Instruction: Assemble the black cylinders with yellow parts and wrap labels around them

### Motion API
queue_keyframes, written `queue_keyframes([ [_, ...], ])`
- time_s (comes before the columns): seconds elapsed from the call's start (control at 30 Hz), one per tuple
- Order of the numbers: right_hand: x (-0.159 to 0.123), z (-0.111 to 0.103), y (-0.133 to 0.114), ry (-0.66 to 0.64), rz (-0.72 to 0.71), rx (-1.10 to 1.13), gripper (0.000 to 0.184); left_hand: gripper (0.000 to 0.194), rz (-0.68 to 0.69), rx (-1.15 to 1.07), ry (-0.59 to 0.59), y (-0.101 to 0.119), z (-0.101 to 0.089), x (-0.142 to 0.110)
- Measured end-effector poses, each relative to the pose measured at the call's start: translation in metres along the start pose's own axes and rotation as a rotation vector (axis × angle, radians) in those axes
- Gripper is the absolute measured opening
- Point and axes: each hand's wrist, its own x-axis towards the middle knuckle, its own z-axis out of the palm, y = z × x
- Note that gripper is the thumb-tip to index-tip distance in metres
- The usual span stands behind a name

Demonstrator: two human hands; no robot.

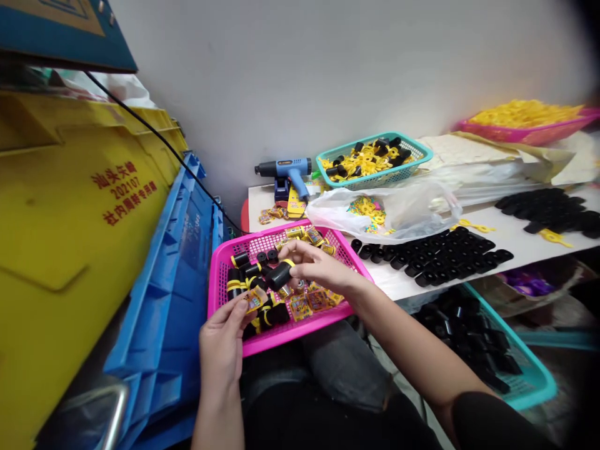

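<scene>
My right hand (307,262) grips a black cylinder with a yellow end (280,275) between thumb and fingers, above the pink basket (262,345). Lower and to the left, my left hand (227,322) pinches a small printed plastic label sleeve (255,299). The two held pieces are close together but apart. Inside the basket lie several black cylinders with yellow bands (234,284). Flat printed sleeves (319,300) fill its near right part, and cylinders wrapped in printed sleeves (314,236) lie at its far side.
A blue heat gun (285,169) stands on the white table (384,275) by the wall. Beyond a clear plastic bag (412,203) sits a teal basket (375,182) of yellow and black parts. Rows of black cylinders (435,256) cover the table's front. Blue crates (164,319) rise at left.
</scene>
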Motion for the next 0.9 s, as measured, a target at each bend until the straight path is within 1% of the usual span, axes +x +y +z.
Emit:
queue_keyframes([
  [0.07,-0.012,0.003,0.004,-0.014,-0.015,0.077,0.026,0.033,-0.010,-0.023,0.004,0.002,0.005,-0.003],
  [0.17,-0.019,0.005,0.010,-0.007,-0.001,0.020,0.025,0.032,-0.002,-0.024,-0.020,0.003,0.009,-0.009],
  [0.33,-0.025,0.003,0.013,0.022,0.056,-0.089,0.026,0.030,0.039,0.088,-0.103,0.002,0.009,-0.015],
  [0.43,-0.032,0.007,0.015,0.046,0.018,-0.141,0.028,0.029,0.063,0.157,-0.168,0.001,0.010,-0.017],
  [0.57,-0.039,0.018,0.022,0.053,-0.052,-0.164,0.030,0.034,0.061,0.247,-0.294,0.002,0.011,-0.020],
  [0.63,-0.040,0.023,0.027,0.076,-0.054,-0.079,0.034,0.035,0.047,0.263,-0.326,0.002,0.010,-0.022],
  [0.73,-0.040,0.028,0.035,0.063,0.002,0.211,0.036,0.035,0.022,0.232,-0.348,0.001,0.011,-0.025],
  [0.83,-0.041,0.035,0.043,-0.035,0.116,0.537,0.043,0.036,0.016,0.196,-0.353,-0.002,0.013,-0.029],
  [0.9,-0.041,0.041,0.046,-0.103,0.154,0.670,0.048,0.036,0.010,0.194,-0.349,-0.003,0.014,-0.032],
])
